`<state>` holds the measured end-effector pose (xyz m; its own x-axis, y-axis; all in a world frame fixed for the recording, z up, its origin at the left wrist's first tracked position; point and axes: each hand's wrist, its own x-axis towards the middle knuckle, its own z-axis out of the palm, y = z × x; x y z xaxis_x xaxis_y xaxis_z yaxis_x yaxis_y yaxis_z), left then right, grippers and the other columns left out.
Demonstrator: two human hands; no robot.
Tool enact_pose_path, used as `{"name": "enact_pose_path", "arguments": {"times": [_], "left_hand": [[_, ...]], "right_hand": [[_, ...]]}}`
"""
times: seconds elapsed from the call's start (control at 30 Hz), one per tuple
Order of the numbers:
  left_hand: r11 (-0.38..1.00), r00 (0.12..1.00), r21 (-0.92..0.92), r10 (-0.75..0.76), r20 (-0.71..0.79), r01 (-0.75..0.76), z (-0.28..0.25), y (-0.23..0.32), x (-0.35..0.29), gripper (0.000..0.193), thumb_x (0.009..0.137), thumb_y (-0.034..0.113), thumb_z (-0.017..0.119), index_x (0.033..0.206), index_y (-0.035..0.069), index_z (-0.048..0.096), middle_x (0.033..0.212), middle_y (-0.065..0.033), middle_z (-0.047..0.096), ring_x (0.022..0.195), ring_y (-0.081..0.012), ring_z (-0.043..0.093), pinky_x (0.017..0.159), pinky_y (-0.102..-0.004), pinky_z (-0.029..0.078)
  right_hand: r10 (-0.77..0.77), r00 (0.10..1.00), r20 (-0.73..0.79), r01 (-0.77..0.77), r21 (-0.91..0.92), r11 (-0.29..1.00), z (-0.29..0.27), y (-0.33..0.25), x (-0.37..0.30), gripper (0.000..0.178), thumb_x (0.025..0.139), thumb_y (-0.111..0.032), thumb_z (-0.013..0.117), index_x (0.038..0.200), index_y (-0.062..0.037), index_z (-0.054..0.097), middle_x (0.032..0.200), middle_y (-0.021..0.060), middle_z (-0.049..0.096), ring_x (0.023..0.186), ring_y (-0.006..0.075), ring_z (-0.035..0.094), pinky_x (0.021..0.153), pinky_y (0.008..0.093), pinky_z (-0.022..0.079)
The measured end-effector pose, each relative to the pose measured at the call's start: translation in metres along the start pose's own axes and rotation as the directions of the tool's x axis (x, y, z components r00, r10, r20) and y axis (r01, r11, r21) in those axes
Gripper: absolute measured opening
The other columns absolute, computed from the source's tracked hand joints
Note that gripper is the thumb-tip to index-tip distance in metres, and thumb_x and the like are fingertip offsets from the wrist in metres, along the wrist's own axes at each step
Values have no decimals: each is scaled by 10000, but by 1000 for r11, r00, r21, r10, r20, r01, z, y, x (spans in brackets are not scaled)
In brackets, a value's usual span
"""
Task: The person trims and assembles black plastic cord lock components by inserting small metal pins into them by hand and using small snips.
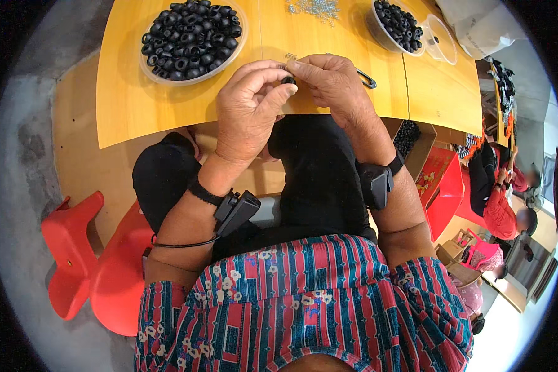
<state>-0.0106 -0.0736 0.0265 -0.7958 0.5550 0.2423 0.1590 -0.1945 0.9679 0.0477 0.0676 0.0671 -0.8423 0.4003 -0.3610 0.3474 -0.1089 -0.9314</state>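
- Chairs (71, 260) of red plastic stand at far left, below the yellow counter (119, 93).
- Wide clear tub (189, 82) on the counter's left part, heaped with hollow black pieces (195, 40).
- Left hand (248, 105), just right of and below that tub, is raised near the counter's front edge, its fingers closed on one small black piece.
- That black piece (287, 80) sits at the left thumb and fingertips, just below the right thumb tip; whether the right fingers touch it cannot be told.
- Tiny metal bits (291, 56) show just above the meeting fingertips.
- Silvery heap (314, 7) of small parts lies farther back on the counter.
- Right hand (336, 84) has thumb and forefinger brought close together; whether they grip anything cannot be told.
- Dark tool (367, 79) lies just right of the right hand.
- Second tub (377, 30), also filled with black pieces, stands beside a clear container (451, 57).
- White bag (487, 28) lies at the far right corner.
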Motion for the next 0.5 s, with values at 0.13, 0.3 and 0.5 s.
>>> {"name": "enact_pose_path", "arguments": {"times": [0.13, 0.3, 0.5], "left_hand": [[999, 1000, 55, 1, 9, -1, 1, -1, -1, 163, 775, 33, 681, 909, -42, 628, 990, -82, 595, 747, -108, 580, 657, -221, 492], [1000, 1000, -3, -1, -7, 1, 2, -3, 0, 167, 780, 44, 681, 914, -40, 628, 1000, -84, 594, 734, -101, 573, 653, -212, 489], [923, 969, -304, -249, 0, 237, -7, -1, 0, 188, 836, 89, 655, 974, -30, 609, 931, -39, 602, 707, -61, 542, 629, -202, 472]], "right_hand": [[57, 998, 33, -58, 26, 998, -5, 4, 4, 221, 814, -193, 666, 781, 26, 679, 597, 2, 555, 512, 46, 460, 424, 197, 328], [80, 996, 30, -85, 221, 972, -6, 6, 2, 196, 832, -178, 650, 842, 17, 664, 582, -42, 491, 462, 33, 364, 397, 190, 253], [26, 999, 43, -37, 283, 958, -14, 9, 1, 210, 840, -192, 656, 884, 14, 660, 599, -41, 495, 455, 31, 324, 394, 197, 233]]}}
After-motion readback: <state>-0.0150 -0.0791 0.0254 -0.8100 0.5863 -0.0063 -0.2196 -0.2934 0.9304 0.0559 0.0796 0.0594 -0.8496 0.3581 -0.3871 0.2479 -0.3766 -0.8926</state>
